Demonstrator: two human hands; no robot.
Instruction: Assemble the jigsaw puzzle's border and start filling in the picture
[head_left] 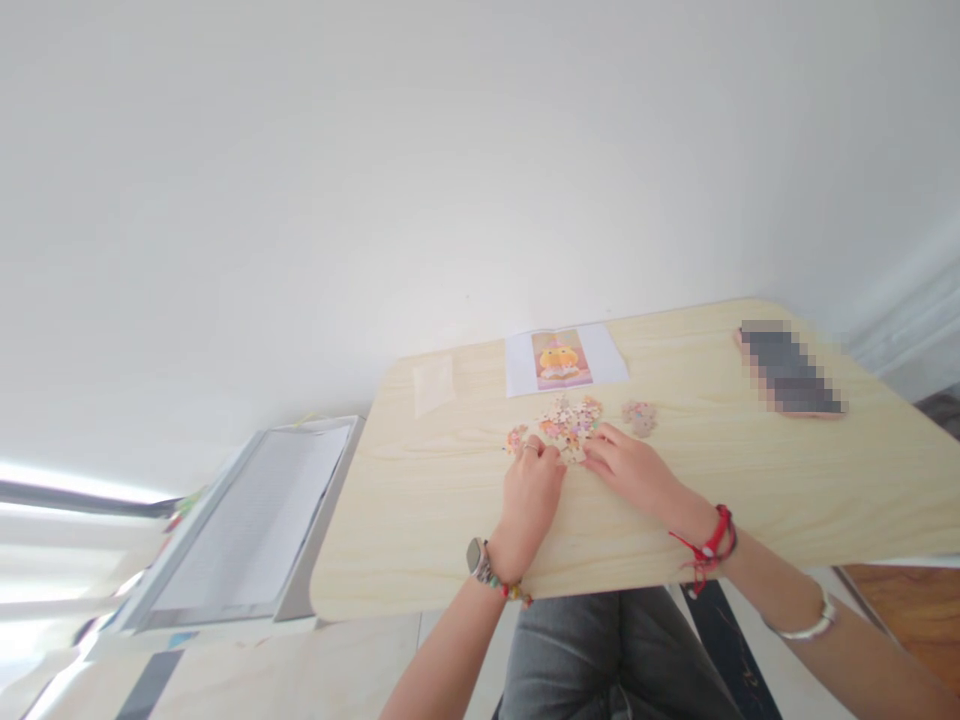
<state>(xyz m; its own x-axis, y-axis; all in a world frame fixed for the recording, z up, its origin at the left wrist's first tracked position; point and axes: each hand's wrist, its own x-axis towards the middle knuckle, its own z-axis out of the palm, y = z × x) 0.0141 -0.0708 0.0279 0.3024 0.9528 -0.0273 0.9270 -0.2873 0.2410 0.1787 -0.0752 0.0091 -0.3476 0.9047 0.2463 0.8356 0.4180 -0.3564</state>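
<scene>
A loose heap of small jigsaw puzzle pieces [568, 414] lies on the pale wooden table, several face down and others showing pink and orange. Over its near left edge, my left hand [534, 490] has its fingers curled inward; whatever the fingertips hold is hidden. My right hand [634, 468] comes in from the right, its fingers pinched together at a pale puzzle piece [578, 455]. Just left of my left fingers sits a small orange-pink cluster of pieces [516, 438]. Another small group of pieces [640, 417] lies beyond my right hand.
Behind the heap lies a paper sheet with a printed yellow cartoon picture [562, 360]. A clear plastic bag [434, 386] is at the back left. On the right rests a blurred-out phone [791, 372]. A white bin with papers [255, 520] stands left of the table [405, 530].
</scene>
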